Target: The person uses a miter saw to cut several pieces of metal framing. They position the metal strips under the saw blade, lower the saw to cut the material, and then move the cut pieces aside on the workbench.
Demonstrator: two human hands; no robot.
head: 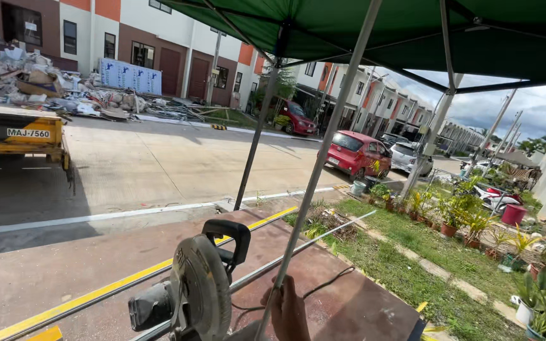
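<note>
A cut-off saw [197, 293] with a round grey blade guard and a black handle stands on a brown board [349, 303] at the bottom centre. A long thin metal rail [323, 237] runs under the saw and slants up to the right. My right hand [289, 312] is just right of the saw with its fingers curled over the rail, partly hidden by a grey canopy pole [323, 151]. My left hand is out of sight. A black cable [330, 278] loops across the board beside the hand.
A yellow strip [127, 281] lies along the board's far edge. A green canopy [412, 31] spreads overhead on slanted poles. Potted plants [450, 218] line a grass strip on the right. Beyond are a concrete road, a red car [355, 153], a yellow truck [14, 136] and rubble [52, 85].
</note>
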